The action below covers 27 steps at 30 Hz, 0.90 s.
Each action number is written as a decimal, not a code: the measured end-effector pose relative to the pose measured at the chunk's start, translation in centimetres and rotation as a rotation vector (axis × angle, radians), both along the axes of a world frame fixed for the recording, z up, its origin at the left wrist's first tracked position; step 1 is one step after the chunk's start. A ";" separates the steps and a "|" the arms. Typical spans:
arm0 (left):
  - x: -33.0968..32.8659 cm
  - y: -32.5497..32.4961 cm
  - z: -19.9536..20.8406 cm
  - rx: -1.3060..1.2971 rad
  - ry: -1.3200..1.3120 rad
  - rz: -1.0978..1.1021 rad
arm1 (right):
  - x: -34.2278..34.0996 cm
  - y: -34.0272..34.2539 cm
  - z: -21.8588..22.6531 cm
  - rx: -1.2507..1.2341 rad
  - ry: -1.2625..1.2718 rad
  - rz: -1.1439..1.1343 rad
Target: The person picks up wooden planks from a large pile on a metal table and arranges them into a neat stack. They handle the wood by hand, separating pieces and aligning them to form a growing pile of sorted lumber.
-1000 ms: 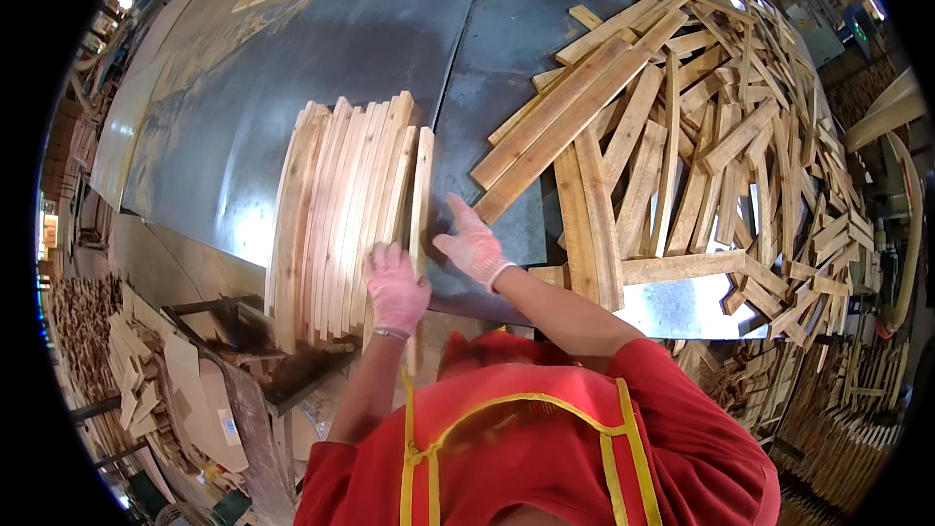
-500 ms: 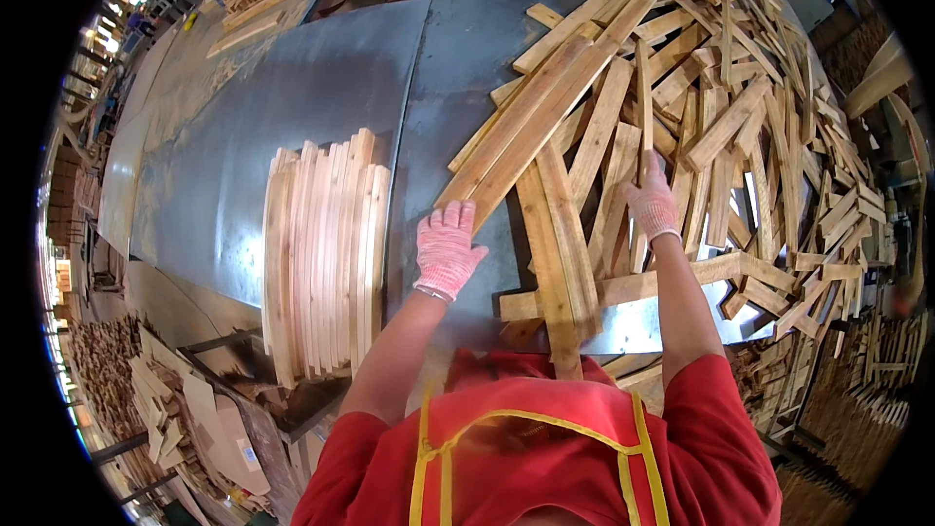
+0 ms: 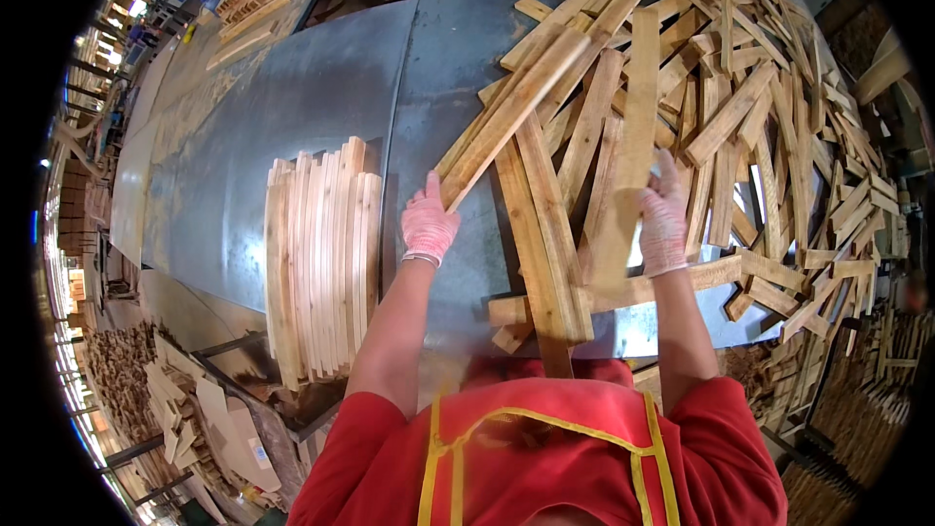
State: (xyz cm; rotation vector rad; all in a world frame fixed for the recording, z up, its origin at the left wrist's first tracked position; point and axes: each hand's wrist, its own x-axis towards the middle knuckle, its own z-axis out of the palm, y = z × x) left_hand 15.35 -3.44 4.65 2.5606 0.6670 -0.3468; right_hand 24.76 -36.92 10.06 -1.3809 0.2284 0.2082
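While a neat stack of slats (image 3: 321,263) stands at near left, the left hand (image 3: 429,224) grips a long slat's (image 3: 511,117) end and the right hand (image 3: 664,219) clasps an upright slat (image 3: 631,136); the loose pile (image 3: 769,136) at right remains large.

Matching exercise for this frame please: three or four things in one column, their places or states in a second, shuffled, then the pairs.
1. left hand
2. right hand
3. neat stack of slats
4. loose heap of slats

A. lined up side by side, left of both hands
B. gripping a long slat lifted off the pile
C. spread criss-cross over the table's right part
D. on the near end of a slanting slat

Pairs: 1-D, 2-B, 3-A, 4-C
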 end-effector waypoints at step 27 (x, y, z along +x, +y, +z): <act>-23.4 -2.7 1.4 -0.360 -0.242 0.034 | -9.4 9.6 -1.6 -1.213 -0.397 0.378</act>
